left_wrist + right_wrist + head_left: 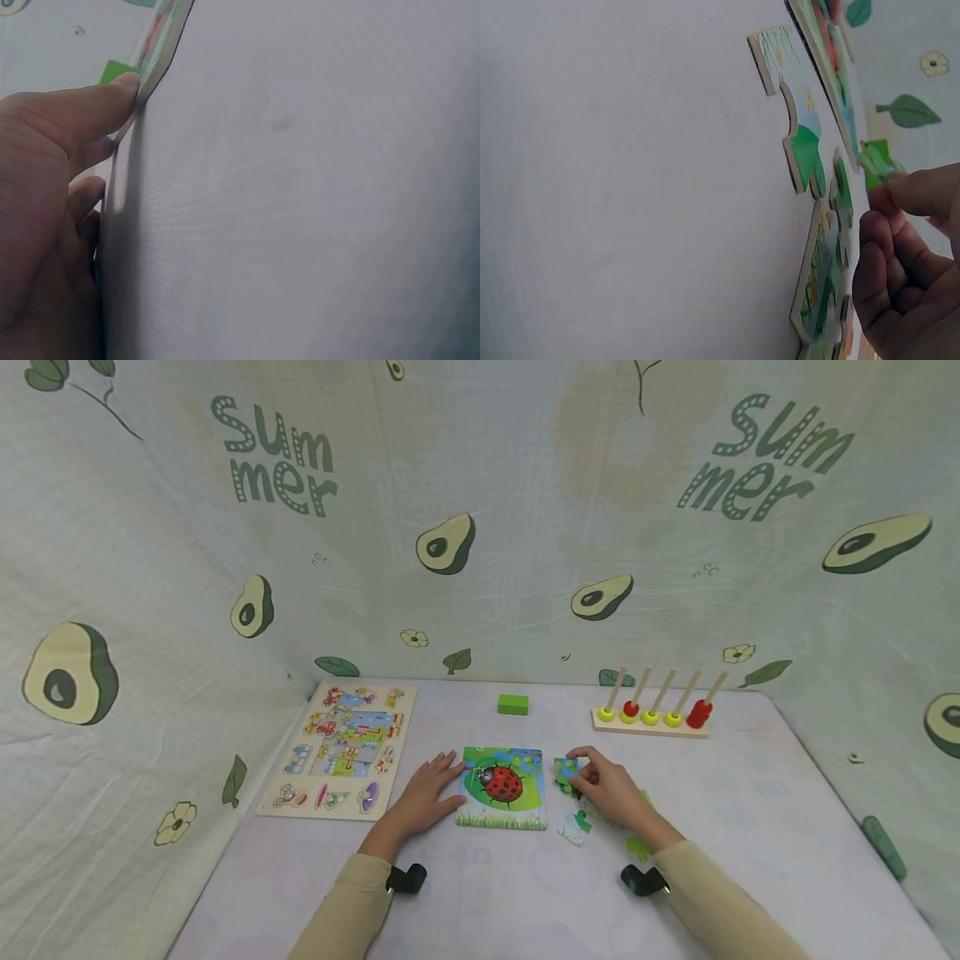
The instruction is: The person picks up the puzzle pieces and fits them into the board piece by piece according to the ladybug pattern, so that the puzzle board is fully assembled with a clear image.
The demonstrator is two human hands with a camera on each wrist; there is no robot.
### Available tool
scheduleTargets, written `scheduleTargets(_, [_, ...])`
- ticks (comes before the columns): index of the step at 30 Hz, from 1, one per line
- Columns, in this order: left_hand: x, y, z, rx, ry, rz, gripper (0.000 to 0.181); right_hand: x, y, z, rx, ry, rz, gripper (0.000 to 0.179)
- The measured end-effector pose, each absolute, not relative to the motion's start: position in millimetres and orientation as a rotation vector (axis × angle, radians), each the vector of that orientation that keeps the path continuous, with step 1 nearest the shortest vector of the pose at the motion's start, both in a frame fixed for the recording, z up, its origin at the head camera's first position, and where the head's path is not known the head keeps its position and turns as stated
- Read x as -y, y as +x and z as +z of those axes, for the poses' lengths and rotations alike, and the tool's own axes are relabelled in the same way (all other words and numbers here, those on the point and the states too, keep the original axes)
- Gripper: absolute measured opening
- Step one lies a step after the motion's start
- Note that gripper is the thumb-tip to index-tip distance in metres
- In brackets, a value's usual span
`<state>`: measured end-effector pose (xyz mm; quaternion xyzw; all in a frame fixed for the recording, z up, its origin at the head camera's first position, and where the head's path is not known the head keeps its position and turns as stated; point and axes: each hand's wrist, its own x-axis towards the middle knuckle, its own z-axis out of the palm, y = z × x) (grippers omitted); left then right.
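A square ladybug puzzle (501,783) lies flat in the middle of the table. My left hand (418,793) rests at its left side, fingers fairly straight, thumb and fingertips touching the edge; the left wrist view shows the thumb (112,97) against that edge. Right of the puzzle, my right hand (613,789) pinches a blue-green puzzle piece (566,768) between thumb and index finger. In the right wrist view this piece (873,159) is tilted and partly hidden by the fingertips. Below it lies a loose grass-and-sky piece (804,142), with more pieces (816,289) partly under the hand.
A wooden picture board (345,806) lies at the left. Behind the puzzle sits a green block (513,704). At the back right stands a wooden peg rack (652,728) with yellow and red beads. A light green piece (638,848) lies near the right wrist.
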<state>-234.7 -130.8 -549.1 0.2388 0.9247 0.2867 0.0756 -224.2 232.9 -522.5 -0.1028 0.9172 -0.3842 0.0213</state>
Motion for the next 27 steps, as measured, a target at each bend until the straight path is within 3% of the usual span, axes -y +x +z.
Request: scheduleTargets(27, [130.5,-233.8,-548.4,-2.764,0.703,0.879,0.065,-185.3,-253.3,-527.3,-2.757,-0.407,-1.156,0.038])
